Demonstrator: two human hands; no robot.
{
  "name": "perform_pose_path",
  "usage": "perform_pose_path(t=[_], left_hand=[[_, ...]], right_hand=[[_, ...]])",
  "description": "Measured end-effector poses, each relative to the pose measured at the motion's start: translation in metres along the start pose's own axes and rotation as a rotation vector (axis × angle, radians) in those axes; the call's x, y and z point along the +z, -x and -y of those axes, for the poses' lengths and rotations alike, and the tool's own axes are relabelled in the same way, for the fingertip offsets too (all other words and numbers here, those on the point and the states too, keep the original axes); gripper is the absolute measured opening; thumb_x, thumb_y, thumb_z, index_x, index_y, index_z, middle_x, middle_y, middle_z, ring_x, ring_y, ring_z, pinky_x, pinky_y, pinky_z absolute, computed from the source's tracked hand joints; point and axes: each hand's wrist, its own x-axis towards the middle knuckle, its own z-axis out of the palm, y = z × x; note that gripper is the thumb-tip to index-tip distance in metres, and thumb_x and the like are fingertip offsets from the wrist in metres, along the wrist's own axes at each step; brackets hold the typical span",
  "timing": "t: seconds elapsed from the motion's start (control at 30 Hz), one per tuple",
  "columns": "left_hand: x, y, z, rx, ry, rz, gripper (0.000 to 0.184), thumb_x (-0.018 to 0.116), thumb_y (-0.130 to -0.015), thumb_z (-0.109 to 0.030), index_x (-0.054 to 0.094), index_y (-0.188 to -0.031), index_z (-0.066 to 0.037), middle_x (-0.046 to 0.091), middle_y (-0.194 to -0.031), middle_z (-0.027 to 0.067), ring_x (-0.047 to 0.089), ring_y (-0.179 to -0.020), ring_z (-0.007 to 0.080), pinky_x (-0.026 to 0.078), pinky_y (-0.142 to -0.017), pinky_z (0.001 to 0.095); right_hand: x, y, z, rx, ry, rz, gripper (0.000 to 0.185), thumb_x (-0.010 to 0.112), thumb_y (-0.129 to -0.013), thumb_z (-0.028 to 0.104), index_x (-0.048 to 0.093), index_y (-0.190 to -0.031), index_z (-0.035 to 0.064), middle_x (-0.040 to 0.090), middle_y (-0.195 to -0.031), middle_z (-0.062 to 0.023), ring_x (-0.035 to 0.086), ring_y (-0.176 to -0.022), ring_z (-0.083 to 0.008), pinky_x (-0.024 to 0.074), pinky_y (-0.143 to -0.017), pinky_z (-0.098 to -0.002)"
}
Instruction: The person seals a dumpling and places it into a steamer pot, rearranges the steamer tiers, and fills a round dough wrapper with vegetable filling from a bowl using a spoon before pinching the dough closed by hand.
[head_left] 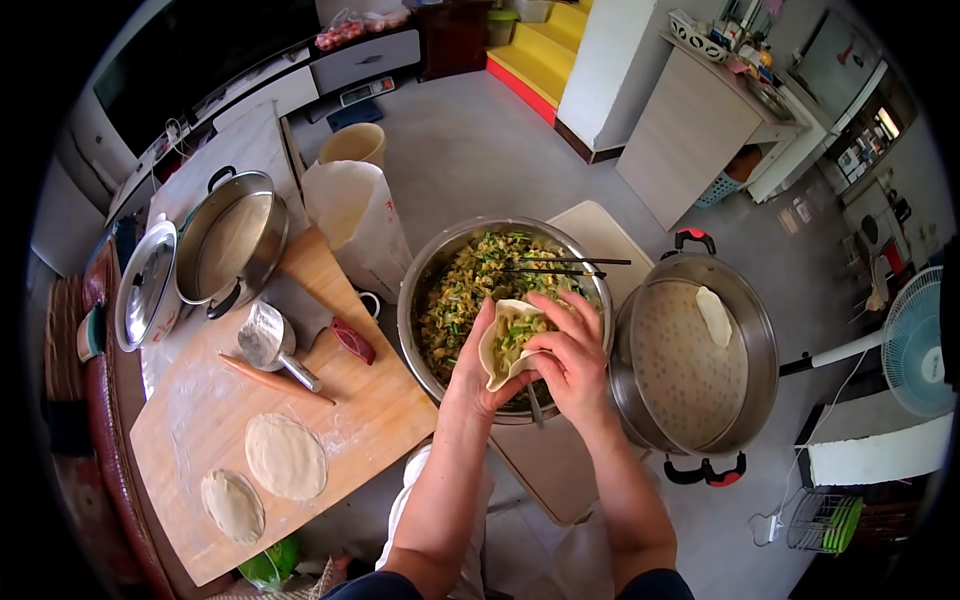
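My left hand (474,372) cups a thin dough wrapper (490,355) from below and the left. Inside the wrapper lies chopped green and yellow filling (516,332). The fingers of my right hand (570,350) pinch the wrapper's right edge, and its top is still spread apart. Both hands are above a large steel bowl (407,330) of the same filling. A pair of dark chopsticks (600,262) rests across the bowl, and a metal utensil handle (536,408) shows below my hands. To the right, one pale folded dumpling (714,317) lies in a steamer pot (680,390).
On the left, a wooden board (375,430) bears a flat dough round (286,456), a smaller dough piece (233,506), a rolling pin (275,378) and a metal scoop (266,338). Behind it stand a steel pot (275,225) and a lid (148,285). A fan (918,340) is far right.
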Motion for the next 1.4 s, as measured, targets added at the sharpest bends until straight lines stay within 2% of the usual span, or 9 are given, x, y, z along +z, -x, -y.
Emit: perform_pose_path(t=[0.13, 0.23, 0.33, 0.4, 0.6, 0.8, 1.0, 1.1, 1.4], left_hand=[[0.009, 0.001, 0.005, 0.057, -0.122, -0.112, 0.074, 0.041, -0.092, -0.069, 0.054, -0.128, -0.006, 0.065, -0.115, 0.0174, 0.068, -0.098, 0.0308, 0.061, -0.073, 0.0467], [0.011, 0.004, 0.004, -0.007, -0.039, 0.031, 0.076, 0.041, -0.091, -0.07, 0.053, -0.129, -0.005, 0.064, -0.116, 0.0183, 0.068, -0.099, 0.0303, 0.06, -0.076, 0.047], [0.004, 0.002, 0.005, 0.019, -0.103, -0.022, 0.083, 0.029, -0.092, -0.075, 0.053, -0.132, -0.006, 0.063, -0.118, 0.0152, 0.068, -0.1, 0.0262, 0.062, -0.075, 0.0409], [0.002, 0.0, 0.005, 0.023, -0.092, -0.016, 0.083, 0.03, -0.091, -0.075, 0.053, -0.131, -0.005, 0.064, -0.117, 0.0149, 0.068, -0.099, 0.0269, 0.062, -0.076, 0.0414], [-0.006, -0.003, 0.005, -0.012, -0.079, 0.012, 0.083, 0.031, -0.091, -0.075, 0.053, -0.13, -0.005, 0.064, -0.115, 0.0148, 0.068, -0.1, 0.0289, 0.061, -0.079, 0.045], [-0.003, -0.002, 0.006, -0.029, -0.104, 0.005, 0.085, 0.031, -0.09, -0.076, 0.052, -0.13, -0.003, 0.063, -0.119, 0.0166, 0.067, -0.104, 0.03, 0.06, -0.083, 0.0485], [-0.011, -0.005, 0.007, -0.022, -0.106, 0.031, 0.088, 0.03, -0.09, -0.076, 0.051, -0.131, -0.002, 0.063, -0.12, 0.0171, 0.066, -0.106, 0.0305, 0.059, -0.084, 0.0488], [-0.005, -0.004, 0.007, -0.016, -0.129, -0.001, 0.088, 0.03, -0.089, -0.076, 0.051, -0.131, -0.002, 0.062, -0.121, 0.0173, 0.066, -0.106, 0.0308, 0.059, -0.085, 0.0488], [-0.004, -0.002, 0.006, -0.011, -0.132, -0.025, 0.089, 0.028, -0.09, -0.076, 0.052, -0.13, -0.001, 0.062, -0.121, 0.0173, 0.066, -0.107, 0.0314, 0.059, -0.086, 0.0489]], right_hand=[[-0.004, 0.004, -0.011, -0.056, 0.056, 0.053, 0.011, 0.074, -0.075, 0.008, 0.067, -0.082, 0.0091, 0.066, -0.125, -0.0032, 0.046, -0.129, -0.031, 0.0359, -0.103, -0.0436], [-0.008, 0.005, -0.007, -0.111, 0.127, 0.035, 0.011, 0.074, -0.074, 0.009, 0.068, -0.083, 0.0095, 0.068, -0.121, -0.0005, 0.048, -0.126, -0.0298, 0.0354, -0.103, -0.0427], [-0.008, 0.006, -0.004, -0.132, 0.163, 0.009, 0.011, 0.074, -0.074, 0.009, 0.068, -0.083, 0.0095, 0.068, -0.117, 0.0011, 0.05, -0.123, -0.028, 0.0366, -0.101, -0.0419], [-0.008, 0.008, -0.007, -0.13, 0.169, 0.014, 0.012, 0.074, -0.073, 0.008, 0.069, -0.083, 0.0095, 0.069, -0.113, 0.0014, 0.052, -0.119, -0.0265, 0.0376, -0.099, -0.0414], [-0.008, 0.009, -0.014, -0.092, 0.065, 0.03, 0.015, 0.075, -0.07, 0.006, 0.07, -0.084, 0.0099, 0.068, -0.106, -0.0005, 0.053, -0.112, -0.0261, 0.0408, -0.094, -0.0406], [-0.009, 0.005, -0.002, 0.007, 0.026, -0.082, 0.02, 0.077, -0.066, 0.003, 0.069, -0.085, 0.0069, 0.061, -0.113, -0.0051, 0.05, -0.109, -0.0293, 0.0429, -0.091, -0.0431], [-0.007, 0.008, -0.004, 0.064, 0.043, -0.108, 0.028, 0.078, -0.062, -0.003, 0.071, -0.088, 0.0049, 0.058, -0.114, -0.008, 0.048, -0.11, -0.0298, 0.0468, -0.089, -0.0397], [-0.008, 0.006, -0.001, 0.048, 0.073, -0.104, 0.03, 0.076, -0.066, 0.002, 0.072, -0.095, 0.0067, 0.059, -0.111, -0.0059, 0.049, -0.108, -0.0297, 0.0427, -0.092, -0.0415], [-0.005, 0.009, -0.008, -0.023, 0.124, -0.057, 0.026, 0.076, -0.065, 0.0, 0.073, -0.09, 0.0069, 0.06, -0.11, -0.0081, 0.05, -0.107, -0.03, 0.0466, -0.089, -0.04]])
